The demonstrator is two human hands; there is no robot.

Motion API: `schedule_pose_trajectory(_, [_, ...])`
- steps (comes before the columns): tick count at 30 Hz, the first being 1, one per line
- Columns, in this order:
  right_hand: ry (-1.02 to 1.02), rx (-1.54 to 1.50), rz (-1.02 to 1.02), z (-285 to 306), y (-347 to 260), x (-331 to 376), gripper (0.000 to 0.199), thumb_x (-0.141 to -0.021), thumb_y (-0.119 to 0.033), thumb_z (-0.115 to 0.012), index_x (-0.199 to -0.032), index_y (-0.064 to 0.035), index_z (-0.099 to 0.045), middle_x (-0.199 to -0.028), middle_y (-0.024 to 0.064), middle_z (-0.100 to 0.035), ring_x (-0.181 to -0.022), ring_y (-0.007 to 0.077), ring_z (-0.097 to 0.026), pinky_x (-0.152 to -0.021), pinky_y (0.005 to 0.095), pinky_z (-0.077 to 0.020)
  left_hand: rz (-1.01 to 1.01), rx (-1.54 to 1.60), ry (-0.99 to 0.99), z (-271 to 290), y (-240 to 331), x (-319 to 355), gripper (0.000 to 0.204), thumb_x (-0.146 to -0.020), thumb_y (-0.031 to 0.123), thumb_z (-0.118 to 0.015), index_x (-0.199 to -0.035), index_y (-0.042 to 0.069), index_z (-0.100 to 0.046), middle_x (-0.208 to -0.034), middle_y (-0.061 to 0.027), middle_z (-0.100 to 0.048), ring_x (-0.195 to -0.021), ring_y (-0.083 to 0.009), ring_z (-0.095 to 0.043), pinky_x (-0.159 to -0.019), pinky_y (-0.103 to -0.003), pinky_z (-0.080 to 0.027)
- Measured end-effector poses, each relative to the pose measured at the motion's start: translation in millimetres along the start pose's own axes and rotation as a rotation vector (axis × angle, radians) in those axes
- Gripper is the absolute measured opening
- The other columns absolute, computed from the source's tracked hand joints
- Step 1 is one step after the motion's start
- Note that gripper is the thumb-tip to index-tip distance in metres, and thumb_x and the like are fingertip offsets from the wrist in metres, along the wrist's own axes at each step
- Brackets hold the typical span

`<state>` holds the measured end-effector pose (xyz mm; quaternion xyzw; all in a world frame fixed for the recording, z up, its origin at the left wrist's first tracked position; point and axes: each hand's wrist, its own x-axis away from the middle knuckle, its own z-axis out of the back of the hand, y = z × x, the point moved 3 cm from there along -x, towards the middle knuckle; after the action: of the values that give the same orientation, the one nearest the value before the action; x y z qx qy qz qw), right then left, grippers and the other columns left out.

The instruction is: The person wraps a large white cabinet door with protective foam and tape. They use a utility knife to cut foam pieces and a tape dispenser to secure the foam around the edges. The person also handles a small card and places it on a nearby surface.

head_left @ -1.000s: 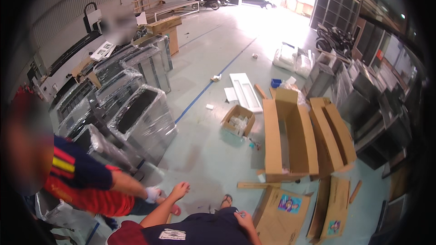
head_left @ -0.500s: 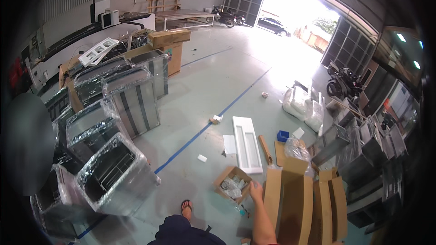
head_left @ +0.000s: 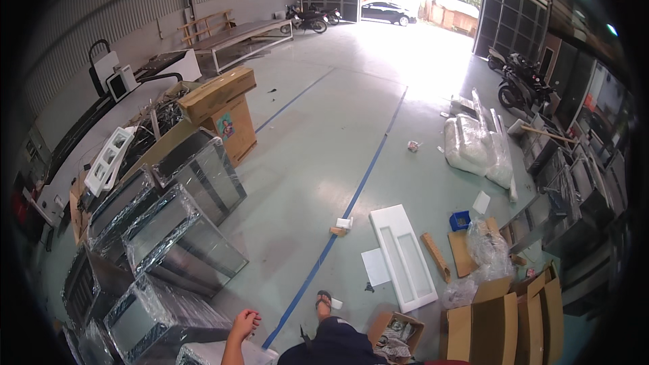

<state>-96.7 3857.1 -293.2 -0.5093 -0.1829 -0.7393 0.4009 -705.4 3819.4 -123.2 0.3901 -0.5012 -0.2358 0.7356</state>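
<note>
My left hand hangs above the floor with loosely bent fingers and nothing in it. Nearest to it is a plastic-wrapped metal cabinet on the left. My right hand is out of the picture; only a bit of red sleeve shows at the lower edge. An open cardboard box with plastic-wrapped items inside sits on the floor just right of my leg. Beyond it lies a white foam panel with recesses, beside a white sheet. Tall open cartons stand at the lower right.
Wrapped cabinets crowd the left side. A blue line runs along the floor, with small white and brown scraps on it. Wrapped bundles, a blue bin and motorbikes are on the right. A wide doorway lies ahead.
My view has shifted forward and turned left. My right hand, earlier at the open cardboard box, has left the picture, and my left hand has come into it. The box now appears closer to my leg.
</note>
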Motion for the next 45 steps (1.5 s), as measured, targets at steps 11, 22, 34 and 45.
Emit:
schedule_pose_trajectory(11, [0.777, -0.511, 0.982, 488.0, -791.1, -107.3, 0.038, -0.091, -0.035, -0.069, -0.106, 0.0002, -0.068, -0.103, 0.0249, -0.071, -0.101, 0.0390, -0.070, -0.089, 0.0436, -0.0551, 0.361, -0.148, 0.097, -13.8, 211.9, -377.4, 0.038, -0.096, 0.032, -0.067, -0.120, 0.004, -0.063, -0.108, -0.0120, -0.072, -0.092, -0.0254, -0.070, -0.070, -0.040, -0.056])
schedule_pose_trajectory(22, [0.497, -0.214, 0.312, 483.8, -888.5, -235.6, 0.043, -0.093, -0.040, -0.058, -0.104, -0.0003, -0.071, -0.104, 0.0238, -0.071, -0.096, 0.0441, -0.068, -0.083, 0.0526, -0.0534, 0.018, -0.304, -0.296, -176.6, 650.8, -840.7, 0.042, -0.094, 0.034, -0.069, -0.125, 0.006, -0.061, -0.114, -0.0118, -0.069, -0.098, -0.0264, -0.067, -0.076, -0.043, -0.054])
schedule_pose_trajectory(34, [0.076, -0.799, -0.240, 665.9, -977.4, -368.7, 0.048, -0.087, -0.046, -0.065, -0.113, -0.0067, -0.072, -0.100, 0.0201, -0.074, -0.094, 0.0381, -0.072, -0.085, 0.0467, -0.0550, 0.091, -0.428, -0.419, -381.5, 924.0, -1232.9, 0.047, -0.093, 0.035, -0.070, -0.129, 0.008, -0.058, -0.122, -0.0116, -0.065, -0.105, -0.0274, -0.064, -0.082, -0.046, -0.051])
schedule_pose_trajectory(45, [0.269, -0.729, 0.114, 1104.3, -1316.4, -558.4, 0.049, -0.087, -0.046, -0.066, -0.116, -0.0068, -0.071, -0.103, 0.0198, -0.073, -0.095, 0.0374, -0.071, -0.086, 0.0460, -0.0546, 0.194, -0.431, -0.419, -517.1, 1147.9, -1588.9, 0.052, -0.092, 0.037, -0.072, -0.133, 0.009, -0.056, -0.128, -0.0114, -0.062, -0.112, -0.0283, -0.060, -0.088, -0.049, -0.049])
